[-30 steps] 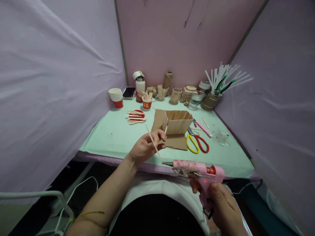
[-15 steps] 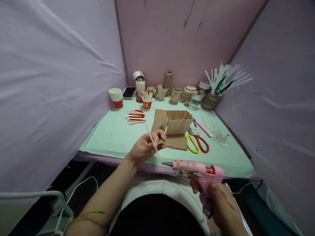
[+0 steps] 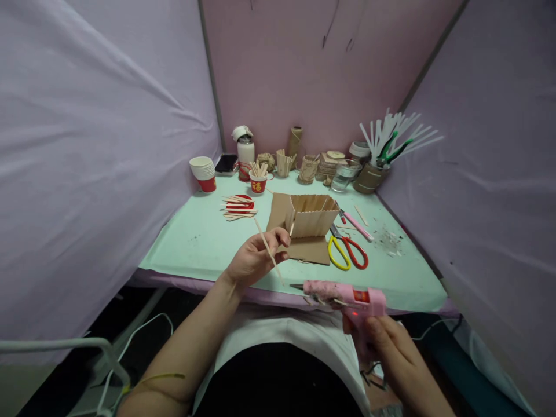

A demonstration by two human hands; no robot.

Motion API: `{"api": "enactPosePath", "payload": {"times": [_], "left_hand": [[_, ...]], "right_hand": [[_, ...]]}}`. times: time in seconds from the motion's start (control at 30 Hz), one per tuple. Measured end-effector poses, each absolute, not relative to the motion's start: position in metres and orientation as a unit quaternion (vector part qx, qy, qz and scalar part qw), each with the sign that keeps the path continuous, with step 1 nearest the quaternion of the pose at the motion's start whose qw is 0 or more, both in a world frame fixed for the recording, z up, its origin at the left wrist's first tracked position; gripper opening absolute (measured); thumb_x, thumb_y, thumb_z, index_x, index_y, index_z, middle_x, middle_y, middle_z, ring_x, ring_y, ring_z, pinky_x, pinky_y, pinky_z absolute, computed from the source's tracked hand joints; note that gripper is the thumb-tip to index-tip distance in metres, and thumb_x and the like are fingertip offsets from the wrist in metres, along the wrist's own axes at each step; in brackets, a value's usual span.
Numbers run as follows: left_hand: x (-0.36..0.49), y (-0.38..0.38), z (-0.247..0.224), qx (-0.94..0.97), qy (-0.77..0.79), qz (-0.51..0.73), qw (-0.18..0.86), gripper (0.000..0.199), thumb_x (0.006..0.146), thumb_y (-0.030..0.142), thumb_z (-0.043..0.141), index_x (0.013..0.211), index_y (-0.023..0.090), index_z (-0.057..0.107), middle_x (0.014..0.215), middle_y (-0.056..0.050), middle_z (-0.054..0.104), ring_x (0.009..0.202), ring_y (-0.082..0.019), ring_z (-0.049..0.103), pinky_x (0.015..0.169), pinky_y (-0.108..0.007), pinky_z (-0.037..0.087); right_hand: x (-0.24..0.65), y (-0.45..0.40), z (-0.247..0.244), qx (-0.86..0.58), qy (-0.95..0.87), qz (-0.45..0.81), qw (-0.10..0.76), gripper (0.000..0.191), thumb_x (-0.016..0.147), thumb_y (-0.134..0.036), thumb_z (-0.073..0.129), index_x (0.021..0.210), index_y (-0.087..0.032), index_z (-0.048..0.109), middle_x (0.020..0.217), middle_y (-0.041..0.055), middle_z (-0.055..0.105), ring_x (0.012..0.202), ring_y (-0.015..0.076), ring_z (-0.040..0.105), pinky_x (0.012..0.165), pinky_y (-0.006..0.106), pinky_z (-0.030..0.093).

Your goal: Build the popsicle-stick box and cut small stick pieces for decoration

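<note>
My left hand (image 3: 256, 258) pinches a thin wooden stick (image 3: 269, 251) that slants down toward the table's front edge. Wrapped around the handle of a pink glue gun (image 3: 343, 293) is my right hand (image 3: 386, 344). The gun's metal nozzle points left, a small gap away from the stick's lower end, and a red light glows on its body. Beyond my left hand, an open box of wooden sticks (image 3: 313, 215) stands on a piece of brown cardboard (image 3: 309, 251). A slim pale stick shows at the box's left corner, near my left fingertips.
Scissors (image 3: 348, 252) and a pink pen-like tool (image 3: 358, 225) lie right of the box. Sticks (image 3: 240, 212) rest on a red item at left. Paper cups (image 3: 203, 174), a white bottle (image 3: 246, 152), a water glass (image 3: 344, 176) and a holder of glue sticks (image 3: 369, 178) line the back.
The glue gun in my right hand has tilted and drawn back slightly, so its nozzle is now apart from the stick's lower end. My left hand keeps hold of the stick, with little movement.
</note>
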State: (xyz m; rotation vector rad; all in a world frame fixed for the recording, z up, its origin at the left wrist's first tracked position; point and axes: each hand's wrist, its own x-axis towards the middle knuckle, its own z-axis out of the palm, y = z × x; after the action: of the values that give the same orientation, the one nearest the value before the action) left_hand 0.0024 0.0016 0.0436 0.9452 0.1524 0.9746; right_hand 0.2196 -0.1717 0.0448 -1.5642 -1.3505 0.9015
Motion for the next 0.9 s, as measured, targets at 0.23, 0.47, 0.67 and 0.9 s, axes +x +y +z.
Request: {"api": "enactPosePath", "payload": {"times": [0.23,0.47,0.67,0.9], "left_hand": [[0.012,0.020,0.036,0.580,0.257,0.505,0.586,0.012,0.075,0.026,0.070,0.072,0.017,0.062,0.083,-0.002,0.055,0.080,-0.013,0.050,0.077,-0.025,0.041],[0.030,0.046,0.016,0.675,0.379,0.517,0.367,0.007,0.077,0.021,0.060,0.071,0.017,0.062,0.079,-0.002,0.060,0.079,-0.015,0.055,0.071,-0.025,0.042],[0.035,0.058,0.012,0.709,0.401,0.492,0.307,0.010,0.081,0.021,0.057,0.076,0.017,0.065,0.077,-0.002,0.066,0.073,-0.014,0.056,0.071,-0.027,0.043],[0.035,0.063,0.006,0.728,0.410,0.473,0.279,0.011,0.081,0.019,0.058,0.074,0.019,0.067,0.077,-0.002,0.068,0.076,-0.016,0.058,0.072,-0.028,0.044]], "right_hand": [[0.294,-0.127,0.033,-0.744,-0.580,0.010,0.332,0.046,0.090,-0.053,0.039,0.107,-0.017,0.062,0.098,0.0146,0.066,0.089,0.0292,0.059,0.079,0.040,0.046],[0.362,-0.089,-0.014,-0.838,-0.492,-0.171,0.164,0.053,0.086,-0.044,0.041,0.113,-0.003,0.061,0.093,0.0227,0.063,0.089,0.0354,0.056,0.079,0.045,0.042],[0.356,-0.085,-0.012,-0.871,-0.455,-0.146,0.115,0.052,0.086,-0.045,0.049,0.116,-0.005,0.062,0.097,0.0245,0.064,0.087,0.0382,0.057,0.069,0.042,0.042],[0.339,-0.081,0.019,-0.859,-0.465,-0.144,0.160,0.057,0.084,-0.055,0.051,0.121,-0.012,0.060,0.114,0.0245,0.058,0.099,0.0423,0.053,0.072,0.049,0.040]]}}
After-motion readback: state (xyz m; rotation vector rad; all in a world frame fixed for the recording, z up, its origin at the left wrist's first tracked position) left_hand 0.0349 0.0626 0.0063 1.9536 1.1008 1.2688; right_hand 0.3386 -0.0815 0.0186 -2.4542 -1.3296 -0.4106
